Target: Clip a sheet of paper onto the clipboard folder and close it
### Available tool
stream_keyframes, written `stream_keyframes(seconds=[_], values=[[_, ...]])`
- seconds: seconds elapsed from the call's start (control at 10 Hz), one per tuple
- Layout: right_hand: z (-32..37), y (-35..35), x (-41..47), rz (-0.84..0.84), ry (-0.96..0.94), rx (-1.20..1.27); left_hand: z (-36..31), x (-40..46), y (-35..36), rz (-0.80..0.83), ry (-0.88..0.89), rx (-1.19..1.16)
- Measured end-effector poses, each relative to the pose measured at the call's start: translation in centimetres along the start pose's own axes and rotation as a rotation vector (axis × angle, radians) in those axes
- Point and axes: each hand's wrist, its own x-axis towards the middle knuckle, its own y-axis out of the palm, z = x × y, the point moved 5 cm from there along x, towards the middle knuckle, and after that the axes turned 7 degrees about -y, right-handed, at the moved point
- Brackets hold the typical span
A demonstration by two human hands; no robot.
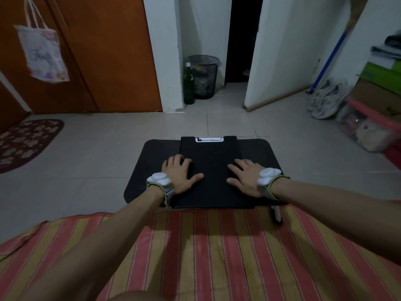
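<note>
A black clipboard folder (209,161) lies closed on a small black folding table (152,157). At its far edge a metal clip (209,139) shows through a cut-out, with a strip of white under it. My left hand (180,172) rests flat on the folder's left part, fingers spread. On the right part my right hand (245,177) lies flat in the same way. Neither hand grips anything. Each wrist wears a white sensor on a strap. No loose sheet of paper is in sight.
The table stands against a striped red and yellow bedsheet (217,253); one white leg (276,213) shows at its near right corner. Beyond it lie grey floor tiles, a bin (204,77) with a green bottle (188,83), shoes (325,101) and boxes at the right.
</note>
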Motion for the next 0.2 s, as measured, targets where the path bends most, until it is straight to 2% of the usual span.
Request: stream_keyframes(seconds=[0.1,0.2], values=[[-1.0,-0.4,0.4,-0.081,-0.039,0.005,0.4,1.1,-0.6,-0.034,-0.005,-0.019],[-2.8,-2.4,1.3,-0.187,0.001,0.092,-0.4,2.7,-2.6,-0.074,0.012,-0.052]])
